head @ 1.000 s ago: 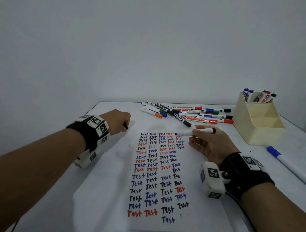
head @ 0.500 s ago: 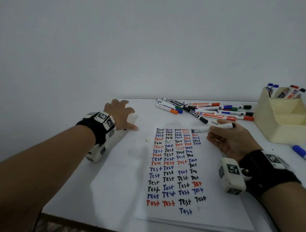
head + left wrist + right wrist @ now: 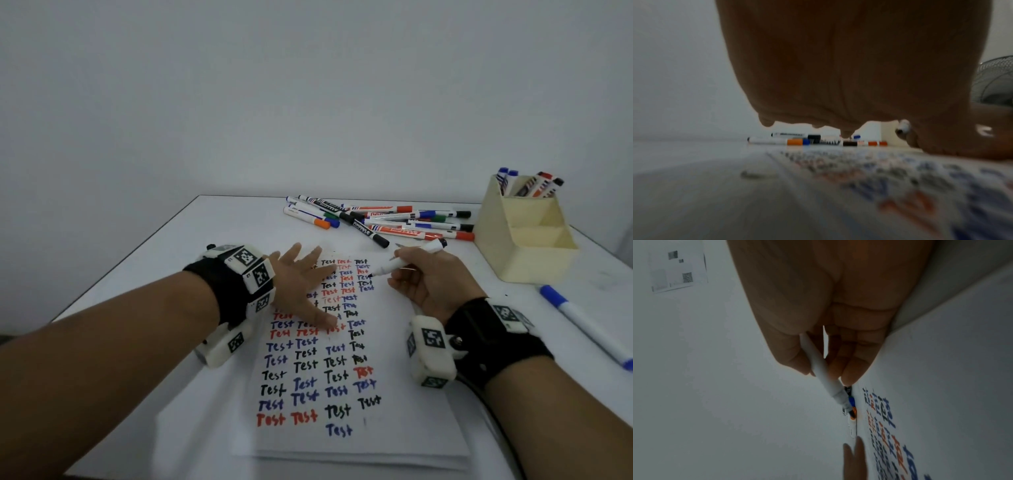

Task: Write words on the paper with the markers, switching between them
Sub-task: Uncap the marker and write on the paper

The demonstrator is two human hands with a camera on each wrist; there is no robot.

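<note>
A white sheet of paper (image 3: 404, 421), covered with columns of "Test" in black, blue and red, lies on the table in front of me. My left hand (image 3: 301, 287) lies flat on its upper left part, fingers spread and straight. My right hand (image 3: 424, 274) grips an uncapped white marker (image 3: 404, 260) with a black tip, held just above the paper's upper right corner, tip pointing left and down. In the right wrist view the marker (image 3: 822, 369) sits between thumb and fingers. The paper (image 3: 900, 178) shows blurred in the left wrist view.
A pile of several capped markers (image 3: 383, 219) lies at the back of the white table (image 3: 191, 260). A cream holder (image 3: 524, 236) with more markers stands at the back right. A blue-capped marker (image 3: 582, 325) lies alone at the right edge.
My left hand opened from a fist beside the sheet and moved right onto the paper. My right hand turned the marker from level to tip-down over the paper's upper right.
</note>
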